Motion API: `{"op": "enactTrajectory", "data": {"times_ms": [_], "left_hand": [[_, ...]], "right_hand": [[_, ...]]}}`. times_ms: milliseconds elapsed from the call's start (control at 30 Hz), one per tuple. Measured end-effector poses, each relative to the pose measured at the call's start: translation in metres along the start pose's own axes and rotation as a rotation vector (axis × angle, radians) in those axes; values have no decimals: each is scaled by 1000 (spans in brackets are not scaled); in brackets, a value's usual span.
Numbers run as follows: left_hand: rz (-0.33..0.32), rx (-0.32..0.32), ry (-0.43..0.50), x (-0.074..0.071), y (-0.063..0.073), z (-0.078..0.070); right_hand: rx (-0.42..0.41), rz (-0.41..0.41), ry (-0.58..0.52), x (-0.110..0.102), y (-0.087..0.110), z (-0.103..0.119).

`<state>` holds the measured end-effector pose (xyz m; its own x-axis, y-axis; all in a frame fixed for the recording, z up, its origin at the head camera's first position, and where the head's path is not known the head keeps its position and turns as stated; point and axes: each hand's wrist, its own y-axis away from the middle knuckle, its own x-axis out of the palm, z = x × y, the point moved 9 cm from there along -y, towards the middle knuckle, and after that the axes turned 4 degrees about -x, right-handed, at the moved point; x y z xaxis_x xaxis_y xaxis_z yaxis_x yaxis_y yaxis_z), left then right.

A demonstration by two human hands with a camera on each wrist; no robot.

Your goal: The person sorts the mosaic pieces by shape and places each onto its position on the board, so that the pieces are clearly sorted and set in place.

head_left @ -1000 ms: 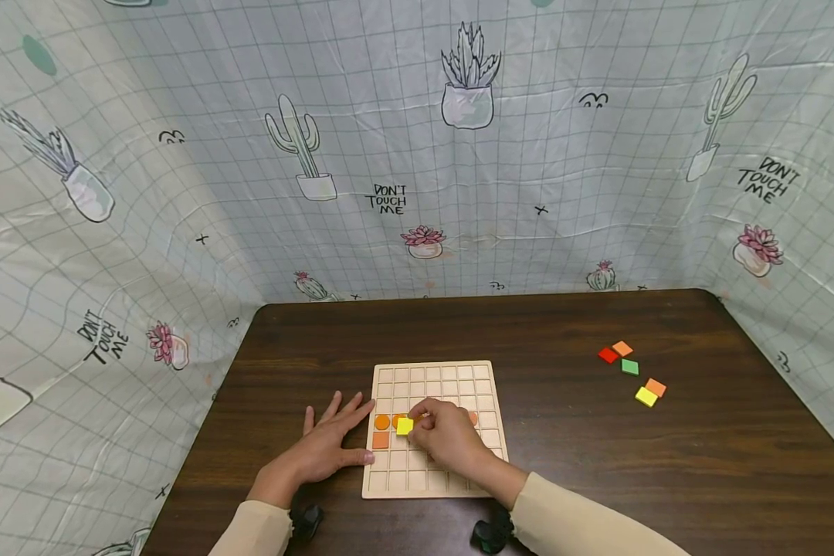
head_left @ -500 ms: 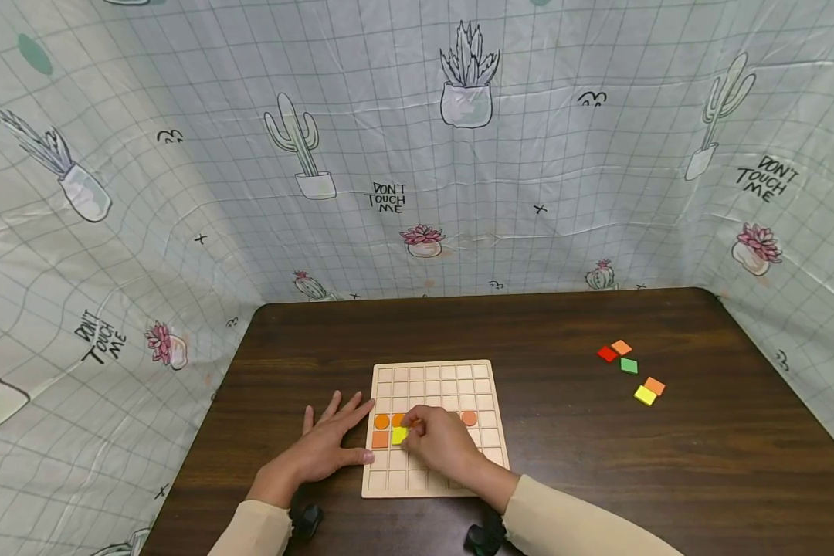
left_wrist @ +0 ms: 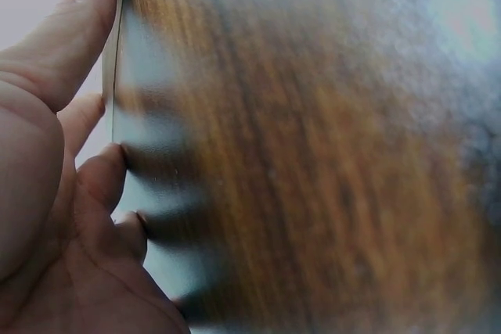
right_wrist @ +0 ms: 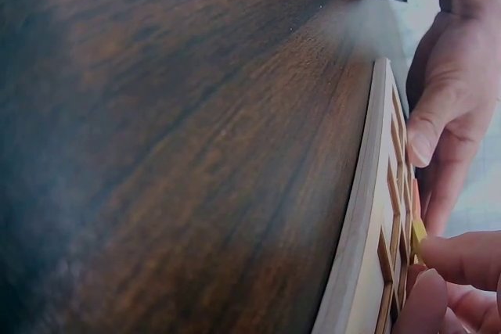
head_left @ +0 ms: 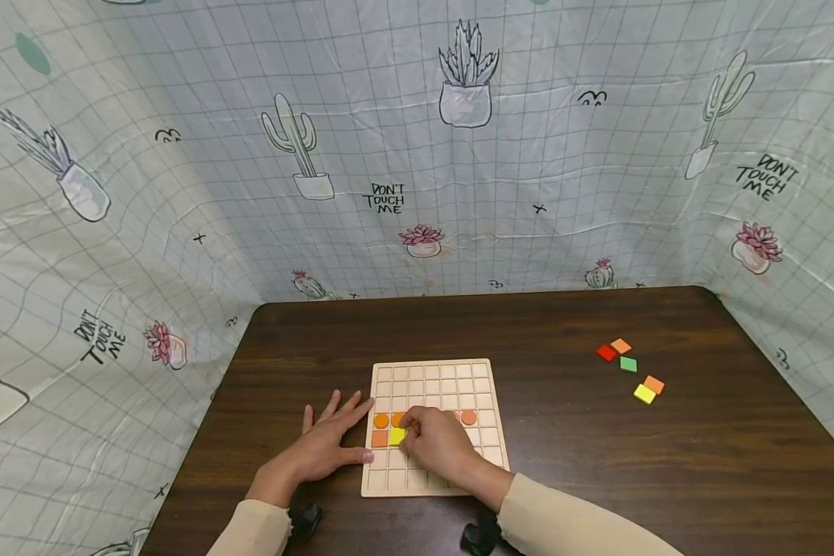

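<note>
Two hands, left (head_left: 322,446) touching board (head_left: 432,386); right (head_left: 439,442) pinching yellow tile (head_left: 396,437)

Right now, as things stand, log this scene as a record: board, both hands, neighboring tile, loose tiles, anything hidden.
Board: wooden grid, flat on a dark table
Left hand: fingers spread, touching the board's left edge
Right hand: pinching a yellow tile
Neighbor: orange square, left of that tile
Loose tiles: red, green, yellow, two orange
Hidden: cells beneath the right hand
</note>
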<state>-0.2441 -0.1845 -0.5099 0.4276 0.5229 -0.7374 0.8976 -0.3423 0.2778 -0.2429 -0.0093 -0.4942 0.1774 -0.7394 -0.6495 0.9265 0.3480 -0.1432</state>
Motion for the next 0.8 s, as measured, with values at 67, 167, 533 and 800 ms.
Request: {"op": "enactTrajectory", "data": {"times_ms": [67,167,533,800], "left_hand": [[0,-1,2,0,0,0],[1,-2,4,0,0,-1],[3,5,1,0,1,-1],[-1,8,-4,0,0,0]], "right_hand": [[-5,-1,1,-1,0,1],[-7,2,8,-1,0,2],[-7,10,43,2,1,3],[-7,2,47,2,2,3]]}}
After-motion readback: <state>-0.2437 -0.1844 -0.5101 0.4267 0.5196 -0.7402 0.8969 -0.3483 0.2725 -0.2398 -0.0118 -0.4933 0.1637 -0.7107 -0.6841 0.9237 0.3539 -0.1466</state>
